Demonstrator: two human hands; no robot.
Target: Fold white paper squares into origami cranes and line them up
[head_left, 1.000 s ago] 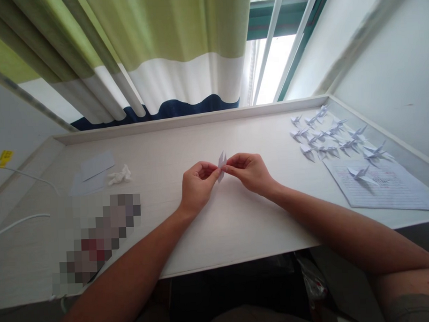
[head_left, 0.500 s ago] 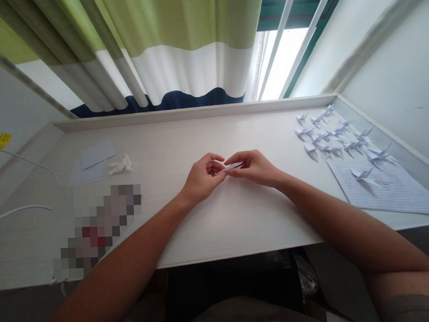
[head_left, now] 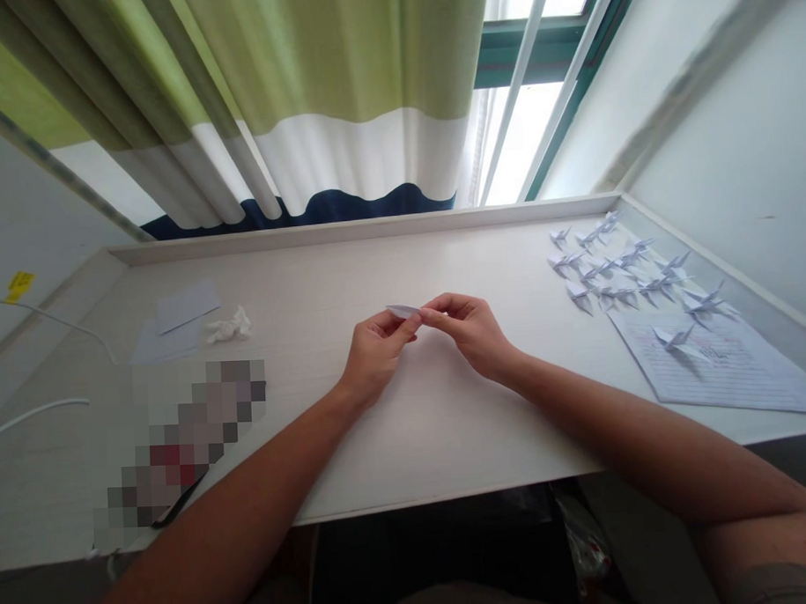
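Note:
A small folded piece of white paper [head_left: 403,311] is held above the middle of the white desk [head_left: 356,462]. My left hand [head_left: 378,345] pinches it between thumb and fingers, which partly cover it. At its right end, the thumb and forefinger of my right hand [head_left: 468,330] close on the paper, touching the left fingertips. Several white folded paper cranes [head_left: 617,264] stand in a group at the right back. One more paper crane [head_left: 678,338] rests on a lined written sheet [head_left: 729,379].
Blank paper sheets [head_left: 186,308] and a crumpled white tissue [head_left: 229,326] lie at the left. Nearer me is a pixelated, blurred-out object [head_left: 183,442]. White cables [head_left: 43,408] cross the left side. A raised ledge [head_left: 374,234] runs along the back, below a curtain [head_left: 364,154].
The paper has been turned and shifted slightly left, its free end now pointing left. My right fingertips have come against its right end. The whole view has tilted up a little.

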